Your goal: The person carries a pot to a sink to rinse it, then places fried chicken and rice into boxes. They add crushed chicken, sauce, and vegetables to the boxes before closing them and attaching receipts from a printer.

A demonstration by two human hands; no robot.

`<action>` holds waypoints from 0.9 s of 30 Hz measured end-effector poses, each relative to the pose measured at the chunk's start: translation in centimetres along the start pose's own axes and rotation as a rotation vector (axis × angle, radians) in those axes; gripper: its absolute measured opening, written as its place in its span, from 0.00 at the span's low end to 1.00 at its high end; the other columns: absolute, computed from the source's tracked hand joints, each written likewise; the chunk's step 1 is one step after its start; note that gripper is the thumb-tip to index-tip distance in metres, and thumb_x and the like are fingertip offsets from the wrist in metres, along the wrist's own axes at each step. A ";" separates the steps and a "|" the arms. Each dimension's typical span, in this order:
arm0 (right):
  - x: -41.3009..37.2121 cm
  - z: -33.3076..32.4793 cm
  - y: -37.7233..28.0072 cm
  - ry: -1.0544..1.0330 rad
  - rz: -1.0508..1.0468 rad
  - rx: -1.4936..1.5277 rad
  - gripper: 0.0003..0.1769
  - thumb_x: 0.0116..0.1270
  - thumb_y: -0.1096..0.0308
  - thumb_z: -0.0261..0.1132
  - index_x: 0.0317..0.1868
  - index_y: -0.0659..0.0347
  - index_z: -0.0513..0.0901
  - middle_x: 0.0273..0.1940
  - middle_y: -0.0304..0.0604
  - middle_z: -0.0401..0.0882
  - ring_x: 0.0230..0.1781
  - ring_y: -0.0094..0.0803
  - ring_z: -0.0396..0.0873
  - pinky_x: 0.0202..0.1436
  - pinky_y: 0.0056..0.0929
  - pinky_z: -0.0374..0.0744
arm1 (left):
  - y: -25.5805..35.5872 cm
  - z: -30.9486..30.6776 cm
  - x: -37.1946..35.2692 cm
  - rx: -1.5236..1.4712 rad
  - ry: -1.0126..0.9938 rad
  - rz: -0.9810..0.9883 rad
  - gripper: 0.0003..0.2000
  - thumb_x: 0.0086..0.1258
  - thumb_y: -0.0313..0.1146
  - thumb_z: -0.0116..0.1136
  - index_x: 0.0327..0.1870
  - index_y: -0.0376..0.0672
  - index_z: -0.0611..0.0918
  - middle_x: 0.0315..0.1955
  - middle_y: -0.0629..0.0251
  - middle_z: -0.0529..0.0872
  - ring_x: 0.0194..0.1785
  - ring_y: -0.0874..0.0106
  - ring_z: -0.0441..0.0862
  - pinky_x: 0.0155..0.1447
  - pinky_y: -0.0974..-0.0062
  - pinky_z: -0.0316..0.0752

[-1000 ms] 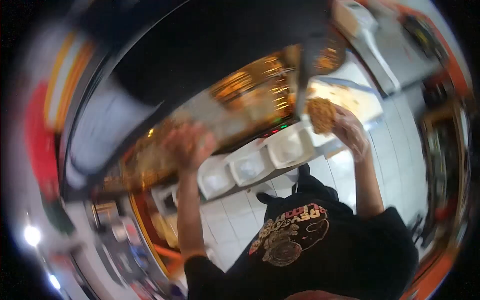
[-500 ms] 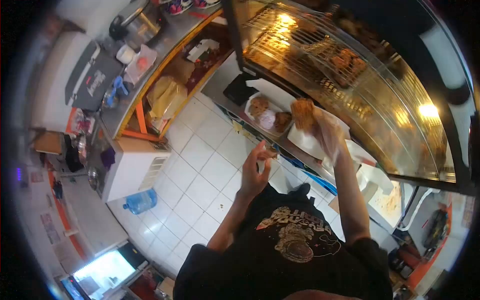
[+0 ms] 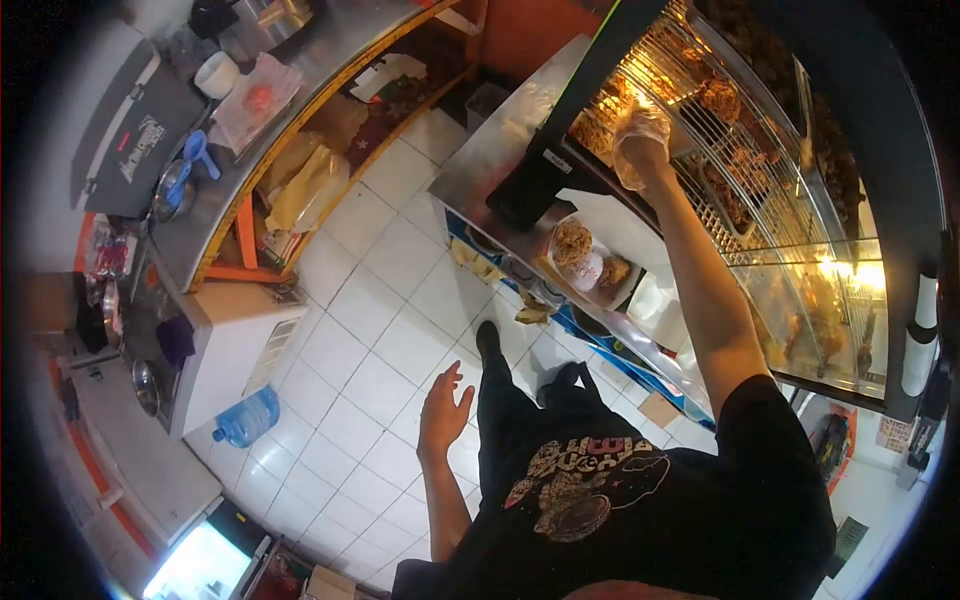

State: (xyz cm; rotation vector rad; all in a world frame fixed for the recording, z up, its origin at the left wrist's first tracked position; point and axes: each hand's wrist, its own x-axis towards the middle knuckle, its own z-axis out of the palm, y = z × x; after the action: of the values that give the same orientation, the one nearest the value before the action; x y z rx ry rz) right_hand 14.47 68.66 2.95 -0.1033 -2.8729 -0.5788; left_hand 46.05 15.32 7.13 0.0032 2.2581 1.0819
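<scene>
My right hand (image 3: 641, 143), in a clear plastic glove, reaches into the lit glass food warmer (image 3: 790, 255), by the fried chicken (image 3: 592, 134) on its wire rack. I cannot tell whether its fingers hold a piece. Below the arm, an open white box (image 3: 648, 222) holds fried chicken pieces (image 3: 571, 242) and a pale wrapped ball (image 3: 582, 272). Another white container (image 3: 657, 303) sits beside it, partly covered by my forearm. My left hand (image 3: 442, 408) is bare and open, fingers apart, over the tiled floor.
A metal counter (image 3: 470, 190) runs in front of the warmer, with a black box-like object (image 3: 527, 190) on it. To the left, another counter carries a white cup (image 3: 216, 75) and blue scoop (image 3: 203, 150). A blue water bottle (image 3: 247, 418) lies on the floor.
My right hand has moved from above the boxes, where it held a fried chicken piece, up into the warmer. My left hand has dropped back toward my body. The view has turned.
</scene>
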 end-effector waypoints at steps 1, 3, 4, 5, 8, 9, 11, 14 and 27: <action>1.1 -1.7 -0.5 -0.150 0.126 0.077 0.12 0.60 0.62 0.57 0.37 0.57 0.85 0.41 0.46 0.86 0.46 0.37 0.82 0.49 0.36 0.80 | 0.0 -0.2 0.5 -0.005 -0.008 0.010 0.24 0.72 0.36 0.57 0.68 0.43 0.70 0.54 0.56 0.81 0.56 0.59 0.80 0.59 0.62 0.75; 2.5 -6.9 -2.2 -0.313 0.382 0.233 0.16 0.65 0.60 0.53 0.44 0.56 0.84 0.48 0.48 0.84 0.52 0.42 0.81 0.55 0.40 0.78 | 0.2 -0.6 1.7 0.021 -0.035 0.020 0.24 0.72 0.37 0.57 0.68 0.43 0.69 0.55 0.56 0.80 0.57 0.59 0.79 0.60 0.62 0.75; 2.9 -9.4 -2.9 -0.317 0.509 0.305 0.20 0.68 0.57 0.50 0.49 0.56 0.84 0.53 0.52 0.82 0.56 0.45 0.79 0.60 0.42 0.76 | 0.3 -0.8 2.4 0.025 -0.043 0.032 0.24 0.72 0.37 0.57 0.68 0.43 0.69 0.55 0.56 0.80 0.57 0.59 0.79 0.60 0.62 0.75; 3.1 -10.6 -3.2 -0.288 0.605 0.440 0.23 0.71 0.55 0.48 0.59 0.55 0.77 0.62 0.49 0.75 0.64 0.43 0.72 0.66 0.41 0.70 | 0.4 -1.1 2.8 0.023 -0.053 0.043 0.25 0.72 0.37 0.56 0.68 0.44 0.69 0.55 0.56 0.80 0.57 0.59 0.79 0.60 0.62 0.74; 3.9 -5.5 -0.8 -0.182 0.520 0.417 0.38 0.73 0.39 0.37 0.67 0.58 0.72 0.68 0.58 0.67 0.70 0.49 0.66 0.70 0.44 0.65 | 0.9 -1.9 4.0 0.060 -0.091 0.045 0.25 0.73 0.37 0.56 0.69 0.44 0.68 0.56 0.56 0.79 0.58 0.59 0.79 0.61 0.62 0.74; 3.6 -4.7 -0.3 -0.236 0.586 0.480 0.38 0.73 0.39 0.38 0.67 0.59 0.72 0.67 0.57 0.69 0.69 0.48 0.67 0.69 0.44 0.66 | 0.8 -2.2 4.2 0.053 -0.088 0.038 0.25 0.73 0.37 0.56 0.70 0.44 0.68 0.56 0.56 0.79 0.58 0.59 0.78 0.61 0.62 0.74; 3.3 -3.9 0.2 -0.342 0.709 0.607 0.37 0.73 0.39 0.39 0.66 0.59 0.73 0.65 0.56 0.72 0.67 0.47 0.70 0.68 0.43 0.67 | 0.5 -2.9 4.4 0.050 -0.089 0.034 0.25 0.73 0.37 0.56 0.70 0.44 0.67 0.57 0.56 0.79 0.58 0.59 0.78 0.61 0.62 0.74; 2.4 -4.0 0.3 -0.351 0.724 0.622 0.33 0.71 0.43 0.44 0.63 0.59 0.74 0.61 0.52 0.74 0.61 0.43 0.72 0.63 0.40 0.69 | -0.3 -3.1 4.5 0.019 -0.070 -0.007 0.25 0.73 0.37 0.56 0.70 0.44 0.67 0.56 0.55 0.79 0.58 0.58 0.78 0.61 0.61 0.74; -8.7 -15.9 -6.2 0.238 0.622 1.232 0.21 0.68 0.71 0.63 0.61 0.58 0.72 0.52 0.41 0.78 0.47 0.29 0.77 0.47 0.27 0.81 | 1.4 -2.8 5.0 0.024 -0.134 0.058 0.25 0.72 0.36 0.57 0.69 0.44 0.68 0.55 0.55 0.80 0.57 0.59 0.79 0.61 0.62 0.74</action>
State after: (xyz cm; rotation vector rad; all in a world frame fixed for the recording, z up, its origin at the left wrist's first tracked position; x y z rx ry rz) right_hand 25.30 56.51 13.01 -0.6087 -2.2577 1.1590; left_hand 40.14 15.57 6.76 0.1475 2.1625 1.0527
